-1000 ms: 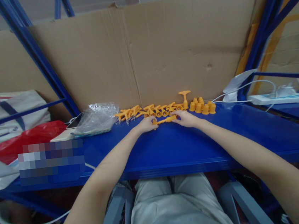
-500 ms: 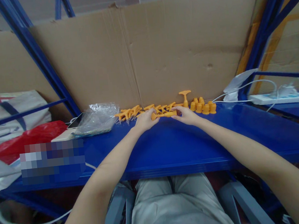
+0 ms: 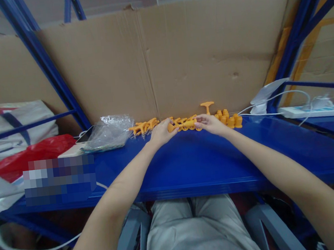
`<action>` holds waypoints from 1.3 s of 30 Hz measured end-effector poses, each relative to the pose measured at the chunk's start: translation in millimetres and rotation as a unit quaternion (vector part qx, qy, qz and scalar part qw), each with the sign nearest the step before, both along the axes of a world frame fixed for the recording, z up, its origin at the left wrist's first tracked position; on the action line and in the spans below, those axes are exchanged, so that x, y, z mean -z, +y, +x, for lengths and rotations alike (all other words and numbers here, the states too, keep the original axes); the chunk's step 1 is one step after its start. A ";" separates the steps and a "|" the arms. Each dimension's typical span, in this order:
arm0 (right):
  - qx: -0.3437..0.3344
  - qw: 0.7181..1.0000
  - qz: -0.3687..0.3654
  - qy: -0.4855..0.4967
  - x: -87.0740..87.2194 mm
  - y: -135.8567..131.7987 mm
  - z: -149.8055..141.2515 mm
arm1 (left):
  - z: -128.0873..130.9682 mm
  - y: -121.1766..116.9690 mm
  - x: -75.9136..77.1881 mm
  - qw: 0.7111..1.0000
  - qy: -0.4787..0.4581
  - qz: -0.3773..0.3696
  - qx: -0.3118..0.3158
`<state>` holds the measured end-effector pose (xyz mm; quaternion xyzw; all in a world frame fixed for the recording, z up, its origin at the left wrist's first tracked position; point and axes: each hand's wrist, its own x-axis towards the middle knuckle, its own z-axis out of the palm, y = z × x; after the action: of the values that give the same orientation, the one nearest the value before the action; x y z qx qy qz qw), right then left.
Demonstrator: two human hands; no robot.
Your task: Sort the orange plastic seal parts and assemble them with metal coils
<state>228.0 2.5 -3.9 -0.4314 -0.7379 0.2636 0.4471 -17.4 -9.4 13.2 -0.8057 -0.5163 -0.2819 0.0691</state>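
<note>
My left hand is closed, thumb and fingers pinching a small orange plastic piece. To its right, my right hand has its fingertips closed on the right end of an orange plastic tube. The tube lies sideways between the two hands, just above several orange rings. Behind and left of my left hand are orange branching handle pieces with small metal chains or screws in front of them. An orange T-shaped handle stands upright behind my right hand. Orange cup-shaped caps stand beside that hand, partly hidden by it.
A cardboard sheet closes off the back of the blue shelf. At left lie a clear plastic bag, a red bag and a white cloth bag. A power strip with white cables sits at right.
My right hand has shifted slightly right and up, with the tube raised a little, uncovering more orange rings below it. My left hand stays nearly where it was.
</note>
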 end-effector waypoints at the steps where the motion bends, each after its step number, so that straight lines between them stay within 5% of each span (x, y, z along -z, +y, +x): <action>1: 0.006 1.000 -0.011 0.002 -1.1 -1.7 -1.1 | 0.3 -0.2 0.3 1.000 -0.002 0.002 0.002; 7: 0.029 0.995 -0.076 0.056 -6.7 -10.5 -7.2 | 1.8 0.8 2.6 1.000 -0.013 0.008 0.001; 16: -0.073 0.989 -0.094 0.092 -6.2 -13.2 -2.7 | -3.3 7.3 5.9 0.998 -0.030 0.049 0.028; 28: 0.029 0.976 -0.194 0.091 -10.8 -16.4 -7.6 | 2.3 9.8 11.8 0.995 -0.054 0.058 0.060; 39: -0.009 0.991 -0.095 0.092 -10.9 -15.3 -5.4 | 0.6 9.3 9.0 0.996 -0.068 0.049 0.041</action>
<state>222.6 -12.8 7.0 -0.4389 -0.6690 0.3751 0.4680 -16.8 -0.1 4.3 -0.8006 -0.4722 -0.3637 0.0621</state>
